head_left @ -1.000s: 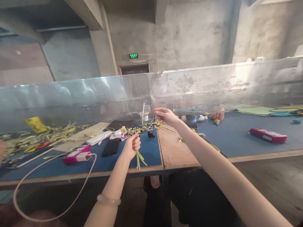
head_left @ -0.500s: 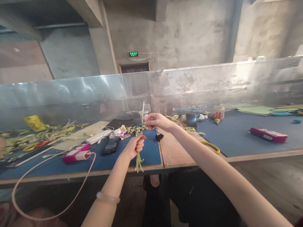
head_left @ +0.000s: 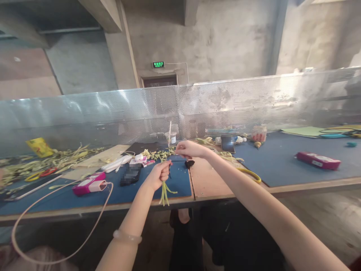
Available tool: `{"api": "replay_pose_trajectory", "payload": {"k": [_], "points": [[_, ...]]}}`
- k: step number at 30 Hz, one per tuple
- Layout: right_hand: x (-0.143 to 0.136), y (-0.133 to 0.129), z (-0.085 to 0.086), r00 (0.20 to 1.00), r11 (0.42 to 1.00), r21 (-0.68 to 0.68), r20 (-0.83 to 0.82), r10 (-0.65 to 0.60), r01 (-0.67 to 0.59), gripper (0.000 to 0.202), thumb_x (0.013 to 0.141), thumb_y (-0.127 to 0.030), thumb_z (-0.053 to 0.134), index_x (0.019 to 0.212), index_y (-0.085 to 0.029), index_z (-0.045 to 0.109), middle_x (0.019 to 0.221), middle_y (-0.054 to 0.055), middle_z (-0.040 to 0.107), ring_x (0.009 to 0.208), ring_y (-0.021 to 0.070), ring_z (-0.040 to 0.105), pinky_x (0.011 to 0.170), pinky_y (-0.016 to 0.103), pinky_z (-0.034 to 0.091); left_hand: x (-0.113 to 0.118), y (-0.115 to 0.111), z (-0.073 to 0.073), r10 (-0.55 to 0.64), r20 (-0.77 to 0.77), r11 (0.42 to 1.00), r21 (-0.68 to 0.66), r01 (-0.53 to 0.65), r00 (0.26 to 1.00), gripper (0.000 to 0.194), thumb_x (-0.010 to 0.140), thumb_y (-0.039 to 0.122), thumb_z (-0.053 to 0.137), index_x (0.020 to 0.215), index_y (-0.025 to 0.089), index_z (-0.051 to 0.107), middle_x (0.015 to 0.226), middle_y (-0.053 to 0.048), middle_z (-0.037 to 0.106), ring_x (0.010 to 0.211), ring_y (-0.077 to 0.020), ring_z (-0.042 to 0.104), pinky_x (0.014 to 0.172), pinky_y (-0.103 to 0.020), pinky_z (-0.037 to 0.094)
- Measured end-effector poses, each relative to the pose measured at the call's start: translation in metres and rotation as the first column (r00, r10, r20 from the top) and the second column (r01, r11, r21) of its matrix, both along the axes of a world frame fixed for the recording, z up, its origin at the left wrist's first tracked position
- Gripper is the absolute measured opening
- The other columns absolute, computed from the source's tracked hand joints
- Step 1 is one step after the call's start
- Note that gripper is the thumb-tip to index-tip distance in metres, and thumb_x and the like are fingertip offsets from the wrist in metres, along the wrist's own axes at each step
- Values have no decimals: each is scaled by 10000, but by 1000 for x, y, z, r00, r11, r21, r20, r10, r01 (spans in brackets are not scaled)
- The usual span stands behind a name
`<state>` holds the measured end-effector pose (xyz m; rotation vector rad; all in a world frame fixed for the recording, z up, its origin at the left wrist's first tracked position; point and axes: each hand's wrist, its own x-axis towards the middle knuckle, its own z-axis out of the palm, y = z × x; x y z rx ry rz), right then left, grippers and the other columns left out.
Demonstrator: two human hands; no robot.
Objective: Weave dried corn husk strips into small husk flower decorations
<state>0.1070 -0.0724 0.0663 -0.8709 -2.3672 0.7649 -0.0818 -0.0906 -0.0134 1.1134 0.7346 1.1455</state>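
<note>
My left hand (head_left: 160, 175) is closed around a bundle of pale green plant strips (head_left: 166, 194), whose loose ends fan out below the fist. A short dark thread (head_left: 169, 172) hangs beside its thumb, and a thin dark line runs from there toward a small black bundle (head_left: 189, 163) on the table. Higher and to the right, my right hand (head_left: 187, 149) has its fingers pinched together; what they hold is too small to make out. Just left of those fingers lies a heap of small green knotted pieces (head_left: 162, 154).
On the left are a black phone (head_left: 131, 174), a magenta box (head_left: 89, 183) with a looping cable, orange-yellow scissors (head_left: 41, 174) and strewn plant strips (head_left: 70, 154). A plastic cup (head_left: 172, 136) with a straw stands behind the heap. Another magenta box (head_left: 318, 160) lies right.
My right hand has moved slightly right and down, away from my left fist. The strip ends below the fist have spread wider, and the dark thread now shows beside it.
</note>
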Motion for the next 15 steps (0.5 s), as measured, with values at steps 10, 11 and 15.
{"api": "replay_pose_trajectory", "payload": {"k": [10, 11, 15], "points": [[14, 42, -37, 980, 981, 45, 63, -189, 186, 186, 721, -294, 584, 648, -128, 626, 495, -10, 577, 398, 71, 502, 373, 151, 352, -1, 1, -1, 1, -21, 1000, 13, -1, 1000, 229, 678, 312, 667, 701, 125, 536, 396, 139, 182, 310, -2, 128, 290, -113, 105], [15, 43, -37, 972, 970, 75, 26, -235, 233, 210, 751, -301, 548, 661, -127, 626, 530, 4, 594, 422, 77, 521, 381, 152, 358, -1, 1, -1, 3, -22, 1000, 16, -2, 1000, 226, 672, 305, 672, 701, 126, 537, 395, 139, 182, 309, -2, 131, 291, -111, 105], [21, 49, -37, 922, 907, 168, -68, -381, 387, 186, 765, -277, 535, 696, -136, 634, 579, 10, 618, 451, 79, 538, 429, 157, 382, -1, 2, -3, -3, -23, 1000, 21, 3, 1000, 209, 658, 266, 688, 681, 123, 538, 394, 138, 190, 312, 4, 129, 297, -108, 102]]}}
